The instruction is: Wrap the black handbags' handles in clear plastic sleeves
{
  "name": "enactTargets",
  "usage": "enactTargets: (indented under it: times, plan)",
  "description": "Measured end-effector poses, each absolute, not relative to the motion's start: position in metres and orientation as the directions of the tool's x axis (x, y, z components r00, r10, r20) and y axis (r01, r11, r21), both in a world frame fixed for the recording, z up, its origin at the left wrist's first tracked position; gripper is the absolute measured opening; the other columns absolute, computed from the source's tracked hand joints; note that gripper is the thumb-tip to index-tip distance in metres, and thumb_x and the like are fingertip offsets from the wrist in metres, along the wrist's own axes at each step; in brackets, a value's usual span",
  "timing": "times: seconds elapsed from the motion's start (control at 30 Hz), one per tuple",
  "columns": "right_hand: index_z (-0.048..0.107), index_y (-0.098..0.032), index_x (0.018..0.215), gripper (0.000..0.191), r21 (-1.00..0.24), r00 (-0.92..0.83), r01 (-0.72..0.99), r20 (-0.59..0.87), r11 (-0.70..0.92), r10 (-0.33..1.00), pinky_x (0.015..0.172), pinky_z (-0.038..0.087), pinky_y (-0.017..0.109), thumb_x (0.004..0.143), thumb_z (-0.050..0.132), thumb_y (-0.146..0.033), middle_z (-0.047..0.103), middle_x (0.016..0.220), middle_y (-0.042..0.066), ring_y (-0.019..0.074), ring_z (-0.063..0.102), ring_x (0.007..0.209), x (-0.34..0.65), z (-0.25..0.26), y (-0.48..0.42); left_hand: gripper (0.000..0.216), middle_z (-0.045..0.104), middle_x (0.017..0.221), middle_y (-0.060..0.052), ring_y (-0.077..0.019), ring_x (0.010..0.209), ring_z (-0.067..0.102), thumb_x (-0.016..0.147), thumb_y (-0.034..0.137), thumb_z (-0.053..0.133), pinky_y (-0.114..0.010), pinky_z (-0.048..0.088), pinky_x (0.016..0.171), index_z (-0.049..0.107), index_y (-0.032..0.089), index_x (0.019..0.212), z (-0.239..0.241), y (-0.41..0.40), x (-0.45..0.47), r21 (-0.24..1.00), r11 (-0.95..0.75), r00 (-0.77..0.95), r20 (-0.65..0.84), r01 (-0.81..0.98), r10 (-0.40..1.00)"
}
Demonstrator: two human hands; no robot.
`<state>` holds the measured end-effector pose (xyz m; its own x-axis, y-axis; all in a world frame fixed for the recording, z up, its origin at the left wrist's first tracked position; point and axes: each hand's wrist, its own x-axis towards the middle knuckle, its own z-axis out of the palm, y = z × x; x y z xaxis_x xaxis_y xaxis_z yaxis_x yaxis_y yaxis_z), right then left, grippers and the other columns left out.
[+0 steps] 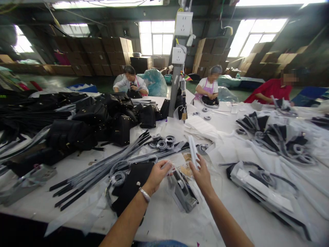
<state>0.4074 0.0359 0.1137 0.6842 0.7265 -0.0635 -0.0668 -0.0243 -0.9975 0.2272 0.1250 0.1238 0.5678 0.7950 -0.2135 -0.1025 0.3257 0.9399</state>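
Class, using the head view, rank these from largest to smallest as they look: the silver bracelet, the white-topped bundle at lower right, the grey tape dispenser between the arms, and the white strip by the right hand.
1. White-topped bundle
2. Grey tape dispenser
3. White strip, judging its visible part
4. Silver bracelet

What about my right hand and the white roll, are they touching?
Touching: the head view shows the right hand gripping the white roll near its lower end.
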Motion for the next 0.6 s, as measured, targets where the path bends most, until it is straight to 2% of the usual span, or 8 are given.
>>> enactTargets:
  times: [0.07,0.13,0.17,0.23,0.3,0.37,0.5,0.6]
  plan:
    - [0.058,-0.023,0.121,0.048,-0.976,0.676,0.217,0.144,-0.008,0.723,0.093,0.05,0.046,0.078,0.071,-0.038,0.059,0.125,0.011,0.0289,0.055,0.114,0.399,0.114,0.031,0.042,0.068,0.087,-0.006,-0.0169,0.078,0.064,0.07,0.05,0.079,-0.027,0.055,0.069,0.07,0.014,0.09,0.12,0.125,0.23,0.918,0.379,0.515,-0.269,-0.12,0.814]
    - [0.062,-0.025,0.117,0.035,-0.851,0.499,0.522,0.364,0.063,0.786,0.091,0.052,0.043,0.084,0.066,-0.035,0.062,0.117,0.01,0.0261,0.06,0.106,0.388,0.115,0.027,0.044,0.066,0.081,-0.004,-0.0144,0.071,0.061,0.066,0.05,0.081,-0.025,0.054,0.063,0.07,0.014,0.088,0.117,0.125,0.233,0.897,0.423,0.494,-0.311,-0.132,0.812]
    - [0.062,-0.026,0.118,0.033,-0.771,0.378,0.625,0.432,0.118,0.819,0.091,0.053,0.042,0.086,0.065,-0.034,0.063,0.115,0.009,0.0252,0.061,0.104,0.382,0.116,0.027,0.046,0.065,0.078,-0.004,-0.0133,0.067,0.06,0.064,0.051,0.082,-0.024,0.053,0.06,0.07,0.014,0.088,0.116,0.124,0.235,0.888,0.438,0.493,-0.323,-0.137,0.808]
    - [0.061,-0.028,0.123,0.038,-0.666,0.197,0.716,0.482,0.21,0.854,0.096,0.051,0.041,0.086,0.067,-0.032,0.064,0.118,0.008,0.0252,0.06,0.109,0.371,0.116,0.028,0.048,0.065,0.076,-0.003,-0.0118,0.063,0.058,0.063,0.052,0.083,-0.02,0.049,0.056,0.07,0.013,0.087,0.118,0.122,0.237,0.879,0.454,0.497,-0.33,-0.149,0.803]
    - [0.059,-0.026,0.127,0.045,-0.635,0.144,0.739,0.476,0.226,0.868,0.1,0.049,0.041,0.084,0.069,-0.031,0.064,0.122,0.01,0.0263,0.059,0.114,0.365,0.115,0.031,0.05,0.067,0.077,-0.005,-0.0121,0.064,0.059,0.067,0.057,0.079,-0.019,0.047,0.053,0.071,0.012,0.088,0.122,0.119,0.238,0.872,0.462,0.503,-0.33,-0.162,0.799]
    - [0.061,-0.024,0.126,0.044,-0.696,0.195,0.693,0.434,0.189,0.879,0.101,0.048,0.042,0.083,0.069,-0.03,0.064,0.123,0.011,0.0274,0.059,0.115,0.363,0.114,0.034,0.055,0.068,0.08,-0.007,-0.0141,0.068,0.061,0.074,0.064,0.068,-0.02,0.049,0.056,0.071,0.011,0.09,0.127,0.117,0.237,0.861,0.478,0.511,-0.336,-0.175,0.791]
    - [0.07,-0.026,0.115,0.035,-0.89,0.359,0.446,0.273,0.093,0.893,0.102,0.044,0.043,0.08,0.069,-0.027,0.067,0.12,0.009,0.0286,0.06,0.113,0.364,0.119,0.036,0.068,0.071,0.088,-0.013,-0.0202,0.079,0.066,0.082,0.073,0.049,-0.03,0.056,0.071,0.07,0.009,0.094,0.133,0.114,0.232,0.838,0.511,0.546,-0.341,-0.193,0.765]
    - [0.075,-0.027,0.104,0.025,-0.951,0.431,0.308,0.171,0.034,0.886,0.101,0.043,0.043,0.08,0.069,-0.033,0.071,0.11,0.007,0.0287,0.063,0.106,0.364,0.125,0.038,0.07,0.071,0.097,-0.016,-0.0231,0.089,0.068,0.085,0.072,0.046,-0.035,0.055,0.082,0.068,0.008,0.105,0.133,0.111,0.23,0.834,0.513,0.598,-0.309,-0.202,0.739]
